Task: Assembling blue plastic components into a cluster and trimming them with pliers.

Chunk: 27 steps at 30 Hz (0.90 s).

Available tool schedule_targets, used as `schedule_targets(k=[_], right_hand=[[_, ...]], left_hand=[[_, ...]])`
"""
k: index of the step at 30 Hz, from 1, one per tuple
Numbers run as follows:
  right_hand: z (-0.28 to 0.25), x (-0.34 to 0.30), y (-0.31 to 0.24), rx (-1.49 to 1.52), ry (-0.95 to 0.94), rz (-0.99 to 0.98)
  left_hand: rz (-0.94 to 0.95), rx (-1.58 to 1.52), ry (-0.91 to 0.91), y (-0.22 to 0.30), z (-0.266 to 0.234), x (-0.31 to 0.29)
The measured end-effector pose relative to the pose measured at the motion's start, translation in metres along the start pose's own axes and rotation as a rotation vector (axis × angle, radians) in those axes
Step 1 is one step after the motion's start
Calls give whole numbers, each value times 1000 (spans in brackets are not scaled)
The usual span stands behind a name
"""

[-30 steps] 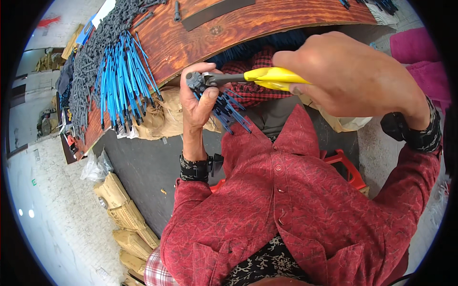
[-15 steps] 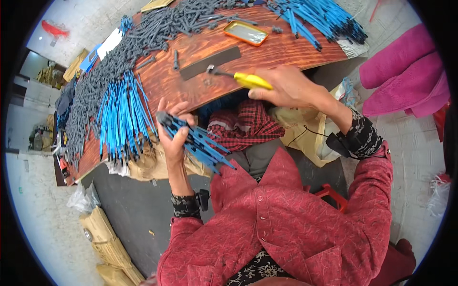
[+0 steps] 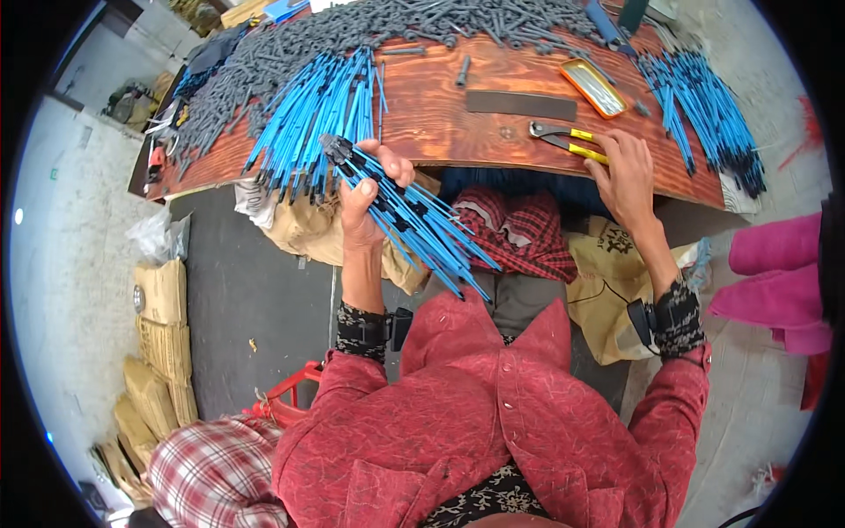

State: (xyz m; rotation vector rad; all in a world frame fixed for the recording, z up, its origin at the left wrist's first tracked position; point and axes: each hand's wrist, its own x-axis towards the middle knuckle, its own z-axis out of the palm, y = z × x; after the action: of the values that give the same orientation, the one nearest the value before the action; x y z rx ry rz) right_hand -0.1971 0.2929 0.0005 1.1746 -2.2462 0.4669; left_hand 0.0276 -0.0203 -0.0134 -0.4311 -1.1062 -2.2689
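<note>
My left hand point(image 3: 374, 185) is closed round a bundle of thin blue rods point(image 3: 431, 224) with black tips and joints. Grey heads at the bundle's upper end stick out above my fingers, and the rods slant down to the right over my lap. Near the table's front edge lies a pair of pincers point(image 3: 563, 141) with yellow handles spread apart. My right hand point(image 3: 627, 172) is beside the handle ends, its fingers stretched out and loose; whether the fingertips touch the handles is hard to tell.
Many grey plastic pieces point(image 3: 352, 35) are heaped along the table's back. Blue rods lie in a left pile point(image 3: 326, 106) and a right pile point(image 3: 704, 106). A dark flat strip point(image 3: 521, 104) and an orange-rimmed tin point(image 3: 594, 88) lie on the wooden table point(image 3: 422, 132).
My right hand has lowered the pincers from the air onto the table and loosened its fingers. My left hand still grips the rods. The whole view has shifted.
</note>
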Motion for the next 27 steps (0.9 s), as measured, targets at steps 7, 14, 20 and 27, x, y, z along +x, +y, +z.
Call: schedule_targets(k=[7,14,20,27], right_hand=[[-22,-28,-47,230,-70,-36],[-27,-50,-55,276,-122,-37],[-20,-71,-75,464,-232,-27],[10,-98,-86,666,-442,68]], left_hand=[[48,-310,-8,-3,11,-26],[-6,-355,-60,-5,31,-37],[5,-365,-59,-3,43,-45],[-18,-413,-58,-13,32,-45]])
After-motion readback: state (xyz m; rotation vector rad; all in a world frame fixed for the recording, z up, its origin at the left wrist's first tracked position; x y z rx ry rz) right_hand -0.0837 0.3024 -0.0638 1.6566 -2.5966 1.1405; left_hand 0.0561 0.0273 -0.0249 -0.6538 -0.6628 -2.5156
